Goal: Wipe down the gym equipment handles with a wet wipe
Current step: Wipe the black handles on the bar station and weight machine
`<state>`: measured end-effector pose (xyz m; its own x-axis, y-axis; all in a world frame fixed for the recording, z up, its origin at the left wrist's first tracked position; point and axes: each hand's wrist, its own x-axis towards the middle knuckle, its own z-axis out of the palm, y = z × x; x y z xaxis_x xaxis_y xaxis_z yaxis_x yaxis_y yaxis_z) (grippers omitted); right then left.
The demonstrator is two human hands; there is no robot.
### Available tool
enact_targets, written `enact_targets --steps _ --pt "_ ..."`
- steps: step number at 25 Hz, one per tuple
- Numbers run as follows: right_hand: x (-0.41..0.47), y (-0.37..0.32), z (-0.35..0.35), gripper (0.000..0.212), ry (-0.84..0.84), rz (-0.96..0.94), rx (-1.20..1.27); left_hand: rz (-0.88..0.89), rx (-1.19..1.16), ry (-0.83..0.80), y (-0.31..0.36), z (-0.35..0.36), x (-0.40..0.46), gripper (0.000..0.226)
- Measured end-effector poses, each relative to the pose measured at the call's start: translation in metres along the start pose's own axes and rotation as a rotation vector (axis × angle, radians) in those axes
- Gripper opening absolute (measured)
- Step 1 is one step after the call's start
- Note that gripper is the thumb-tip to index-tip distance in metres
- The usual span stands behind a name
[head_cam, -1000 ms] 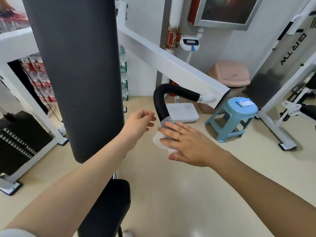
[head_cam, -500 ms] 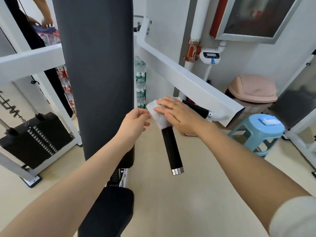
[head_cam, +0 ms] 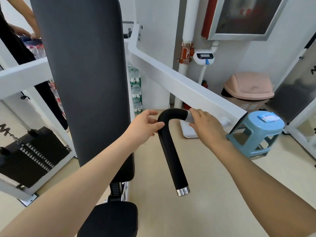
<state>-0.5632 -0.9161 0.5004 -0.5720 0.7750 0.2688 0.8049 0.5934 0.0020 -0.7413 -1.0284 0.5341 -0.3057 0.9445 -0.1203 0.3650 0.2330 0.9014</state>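
Observation:
A black foam handle [head_cam: 171, 151] curves down from the white machine arm [head_cam: 188, 89] and ends in a chrome cap. My left hand [head_cam: 145, 125] rests against the bend of the handle, thumb and fingers touching its left side. My right hand [head_cam: 205, 125] is wrapped around the handle's upper end where it meets the arm. A sliver of the white wet wipe [head_cam: 189, 117] shows under its fingers; the rest of the wipe is hidden by the hand.
A tall black back pad [head_cam: 85, 82] and a seat [head_cam: 111, 219] stand at left. A blue stool [head_cam: 256, 134] bearing a wipe packet [head_cam: 268, 117] and a pink-lidded bin [head_cam: 248, 88] stand at right. A weight stack [head_cam: 30, 154] is far left, a person behind it.
My right hand has slid the wipe from the bend of the handle up to its end by the white arm. My left hand has come onto the bend.

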Motion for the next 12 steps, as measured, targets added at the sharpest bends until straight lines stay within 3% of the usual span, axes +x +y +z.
enact_targets --steps 2,5,7,10,12 --pt "-0.004 -0.001 0.002 0.041 0.009 0.091 -0.067 -0.011 -0.005 -0.014 -0.001 -0.002 0.004 0.041" --pt "0.018 -0.045 -0.003 0.038 0.021 -0.148 0.204 -0.008 -0.025 -0.025 -0.001 -0.004 0.007 0.031" --pt "0.019 -0.040 0.000 0.045 0.027 -0.221 0.255 -0.006 -0.049 -0.019 -0.003 -0.004 0.008 0.028" --pt "0.003 0.003 0.002 0.042 -0.046 0.032 0.165 0.005 -0.064 -0.024 -0.004 -0.004 0.005 0.022" --pt "0.006 -0.002 -0.004 0.039 -0.105 0.070 0.292 0.013 -0.067 -0.022 -0.003 -0.005 0.004 0.014"
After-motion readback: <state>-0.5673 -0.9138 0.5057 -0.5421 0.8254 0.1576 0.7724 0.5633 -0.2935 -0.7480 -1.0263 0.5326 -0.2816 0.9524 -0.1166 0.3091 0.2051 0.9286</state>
